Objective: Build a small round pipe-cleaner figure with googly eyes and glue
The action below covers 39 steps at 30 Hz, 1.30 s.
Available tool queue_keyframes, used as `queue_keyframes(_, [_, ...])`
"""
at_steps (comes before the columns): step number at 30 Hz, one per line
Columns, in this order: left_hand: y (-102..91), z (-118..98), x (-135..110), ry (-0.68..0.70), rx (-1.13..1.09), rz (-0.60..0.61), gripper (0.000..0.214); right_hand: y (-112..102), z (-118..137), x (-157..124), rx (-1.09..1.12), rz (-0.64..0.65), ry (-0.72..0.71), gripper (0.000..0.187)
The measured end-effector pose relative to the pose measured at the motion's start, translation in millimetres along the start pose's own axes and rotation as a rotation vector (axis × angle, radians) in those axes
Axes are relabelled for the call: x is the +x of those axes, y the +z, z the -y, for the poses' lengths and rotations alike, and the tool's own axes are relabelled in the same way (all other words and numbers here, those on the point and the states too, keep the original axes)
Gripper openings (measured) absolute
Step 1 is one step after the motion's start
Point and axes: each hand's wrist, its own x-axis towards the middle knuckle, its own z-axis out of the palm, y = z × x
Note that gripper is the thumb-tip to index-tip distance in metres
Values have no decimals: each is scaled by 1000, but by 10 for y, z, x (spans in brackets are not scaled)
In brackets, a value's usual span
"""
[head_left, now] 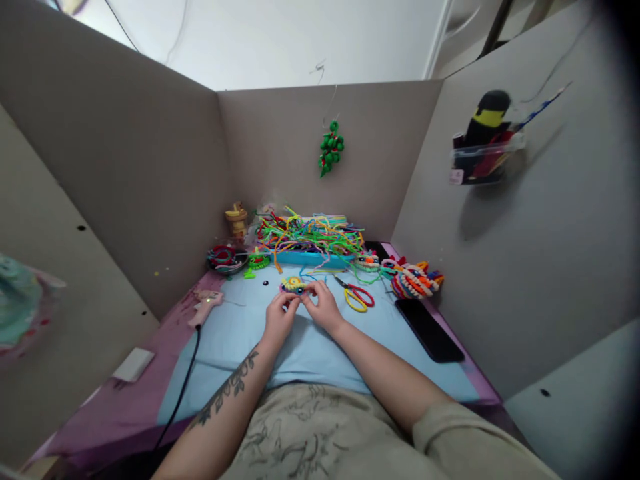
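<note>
Here, both hands (280, 316), curled nearly closed, pinch the yellow-topped piece (291, 285), most of it beyond them.

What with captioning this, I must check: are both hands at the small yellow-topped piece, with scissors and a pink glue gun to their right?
Not quite: the head view shows the pink glue gun to their left. The left hand and right hand are at the small yellow-topped piece, with scissors to their right.
</note>
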Motion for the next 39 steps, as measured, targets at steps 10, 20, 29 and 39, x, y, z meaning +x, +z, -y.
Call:
queue_keyframes(10, [8,63,-15,48,89,23,15,-2,-46,-6,-116,22,-79,14])
queue_keyframes(20, [0,57,-10,24,100,49,19,-3,-49,-8,-105,43,-19,14])
queue_keyframes(29, [9,70,-10,-6,108,25,17,-18,-50,-4,-66,29,-7,12])
queue_keyframes(39, [-143,186,58,-362,-152,-449,21,-4,-253,204,47,-60,127,21])
